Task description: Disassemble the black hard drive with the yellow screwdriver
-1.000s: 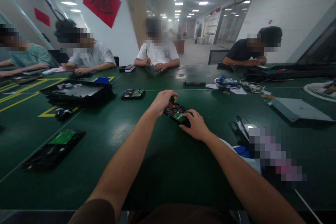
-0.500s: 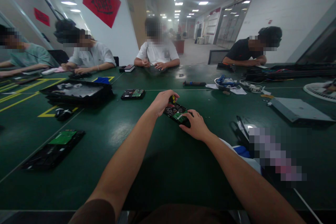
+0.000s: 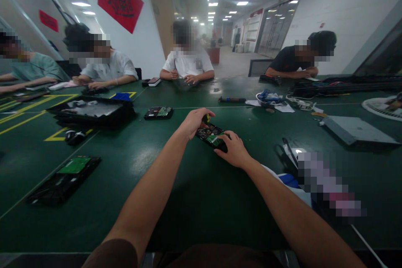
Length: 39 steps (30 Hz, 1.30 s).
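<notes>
A hard drive (image 3: 211, 133) in a black frame, with a green circuit board on its face, lies slanted on the table in front of me. My left hand (image 3: 195, 123) is closed over its far left end, gripping a stubby yellow-and-black screwdriver (image 3: 207, 117); the fingers hide most of the tool, and its tip is out of sight. At the near right end, my right hand (image 3: 234, 150) grips the drive, with thumb and fingers on opposite edges.
Another drive (image 3: 158, 112) lies beyond my left hand, and a black caddy with a green board (image 3: 64, 180) is at left. A black tray (image 3: 91, 111) stands behind it. A grey metal box (image 3: 359, 130) sits at right. Several people sit across the green table (image 3: 194, 205).
The view has shifted very slightly. Both hands keep their places on the drive and the screwdriver.
</notes>
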{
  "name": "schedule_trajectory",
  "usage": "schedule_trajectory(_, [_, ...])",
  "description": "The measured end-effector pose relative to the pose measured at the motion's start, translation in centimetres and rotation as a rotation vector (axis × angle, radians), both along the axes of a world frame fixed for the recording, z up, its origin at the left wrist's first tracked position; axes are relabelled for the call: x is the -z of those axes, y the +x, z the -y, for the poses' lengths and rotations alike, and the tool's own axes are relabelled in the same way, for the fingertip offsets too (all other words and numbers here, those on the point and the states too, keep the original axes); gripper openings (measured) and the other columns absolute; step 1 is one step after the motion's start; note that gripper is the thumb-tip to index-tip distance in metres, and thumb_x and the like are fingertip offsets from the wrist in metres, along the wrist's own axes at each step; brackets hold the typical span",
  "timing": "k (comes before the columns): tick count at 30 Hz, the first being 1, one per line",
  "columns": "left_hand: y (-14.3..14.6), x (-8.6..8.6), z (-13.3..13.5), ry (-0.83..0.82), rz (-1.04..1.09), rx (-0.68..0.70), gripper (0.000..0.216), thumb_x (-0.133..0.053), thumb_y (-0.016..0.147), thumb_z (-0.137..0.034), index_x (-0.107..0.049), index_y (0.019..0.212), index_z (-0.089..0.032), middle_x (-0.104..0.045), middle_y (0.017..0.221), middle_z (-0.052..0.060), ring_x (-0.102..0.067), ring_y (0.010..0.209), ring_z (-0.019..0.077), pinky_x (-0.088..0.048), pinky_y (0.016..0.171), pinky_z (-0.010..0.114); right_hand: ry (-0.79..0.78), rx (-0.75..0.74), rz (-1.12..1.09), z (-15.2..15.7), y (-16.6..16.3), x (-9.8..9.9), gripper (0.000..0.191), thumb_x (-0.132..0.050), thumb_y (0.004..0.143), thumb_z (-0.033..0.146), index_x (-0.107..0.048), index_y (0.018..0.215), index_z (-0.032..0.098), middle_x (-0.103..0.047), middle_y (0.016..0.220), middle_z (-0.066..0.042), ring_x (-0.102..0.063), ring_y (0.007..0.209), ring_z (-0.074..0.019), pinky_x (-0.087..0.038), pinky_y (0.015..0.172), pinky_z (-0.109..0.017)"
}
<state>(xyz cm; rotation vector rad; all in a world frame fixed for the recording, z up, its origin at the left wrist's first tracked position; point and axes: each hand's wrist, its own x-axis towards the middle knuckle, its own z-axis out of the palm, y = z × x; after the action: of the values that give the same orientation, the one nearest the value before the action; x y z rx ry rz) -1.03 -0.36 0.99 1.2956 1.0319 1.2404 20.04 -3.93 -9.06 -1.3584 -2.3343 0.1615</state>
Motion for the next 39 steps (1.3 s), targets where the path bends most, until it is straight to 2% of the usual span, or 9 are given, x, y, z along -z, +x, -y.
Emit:
schedule_trajectory(5, [0.16,0.10,0.08,-0.095,0.110,0.096,0.023,-0.067,0.080,-0.035,-0.068,0.092,-0.015,-0.070,0.086,0.011,-0.066,0.080,0.0198,-0.052,0.059,0.026,-0.010,0.002,0.000,0.02,-0.01,-0.13,0.053,-0.069,0.088,0.054,-0.058,0.133,0.029,-0.044,0.145,-0.013,-0.044,0.134,-0.0363,-0.041,0.107,-0.056])
schedule_trajectory(9, [0.36,0.24,0.04,-0.147,0.200,0.070,0.024,-0.067,0.080,-0.037,-0.062,0.091,-0.017,-0.070,0.084,0.010,-0.068,0.081,0.0214,-0.055,0.061,0.030,-0.005,-0.001,-0.001,0.02,0.00,-0.17,0.053,-0.068,0.088,0.054,-0.058,0.133,0.029,-0.044,0.146,-0.013,-0.044,0.134,-0.0364,-0.041,0.106,-0.056])
schedule_trajectory(13, [0.21,0.13,0.04,-0.035,0.083,-0.035,0.021,-0.068,0.076,-0.036,-0.067,0.082,-0.017,-0.068,0.089,0.008,-0.063,0.082,0.0186,-0.052,0.058,0.025,-0.010,-0.003,-0.005,-0.08,0.04,-0.06,0.053,-0.069,0.088,0.054,-0.058,0.133,0.029,-0.044,0.146,-0.013,-0.043,0.135,-0.0365,-0.040,0.107,-0.057])
schedule_trajectory(16, [0.01,-0.06,0.19,0.026,-0.013,-0.034,0.021,-0.065,0.077,-0.036,-0.070,0.077,-0.016,-0.068,0.094,0.009,-0.063,0.085,0.0189,-0.050,0.056,0.024,-0.019,-0.003,-0.007,-0.11,0.06,-0.01,0.054,-0.069,0.088,0.054,-0.058,0.133,0.029,-0.043,0.147,-0.014,-0.042,0.136,-0.0365,-0.039,0.108,-0.057])
schedule_trajectory(23, [0.15,0.05,0.14,-0.100,0.127,0.104,0.023,-0.066,0.081,-0.035,-0.063,0.090,-0.015,-0.072,0.085,0.013,-0.069,0.079,0.0216,-0.052,0.059,0.027,-0.015,-0.001,-0.001,-0.06,0.03,0.04,0.053,-0.068,0.088,0.054,-0.058,0.133,0.029,-0.043,0.146,-0.014,-0.042,0.136,-0.0364,-0.039,0.108,-0.056])
schedule_trajectory(26, [0.18,0.18,0.00,-0.114,0.164,0.091,0.021,-0.065,0.081,-0.034,-0.062,0.089,-0.015,-0.072,0.088,0.013,-0.069,0.082,0.0217,-0.054,0.062,0.029,-0.016,-0.002,0.002,-0.13,0.03,0.13,0.053,-0.068,0.088,0.054,-0.057,0.134,0.029,-0.043,0.146,-0.013,-0.043,0.135,-0.0363,-0.040,0.107,-0.056])
schedule_trajectory(32, [-0.07,-0.12,0.22,-0.023,0.067,0.091,0.016,-0.066,0.079,-0.031,-0.069,0.081,-0.015,-0.066,0.086,0.008,-0.063,0.082,0.0173,-0.051,0.057,0.023,-0.022,0.001,0.001,-0.18,0.07,0.12,0.054,-0.067,0.088,0.055,-0.057,0.134,0.030,-0.043,0.147,-0.013,-0.042,0.136,-0.0363,-0.040,0.107,-0.056])
schedule_trajectory(36, [0.06,-0.18,0.30,-0.115,0.125,0.158,0.022,-0.067,0.081,-0.034,-0.069,0.091,-0.014,-0.068,0.084,0.010,-0.065,0.078,0.0180,-0.052,0.059,0.026,-0.018,0.000,-0.001,-0.09,0.07,0.02,0.054,-0.067,0.089,0.055,-0.057,0.135,0.029,-0.043,0.147,-0.013,-0.043,0.135,-0.0365,-0.040,0.108,-0.056])
schedule_trajectory(39, [0.20,0.03,0.17,-0.157,0.177,0.138,0.024,-0.068,0.081,-0.034,-0.063,0.093,-0.015,-0.071,0.086,0.012,-0.068,0.079,0.0202,-0.052,0.059,0.027,-0.021,0.000,0.000,-0.05,0.07,-0.02,0.054,-0.068,0.088,0.054,-0.057,0.135,0.029,-0.043,0.147,-0.013,-0.043,0.135,-0.0367,-0.039,0.108,-0.057])
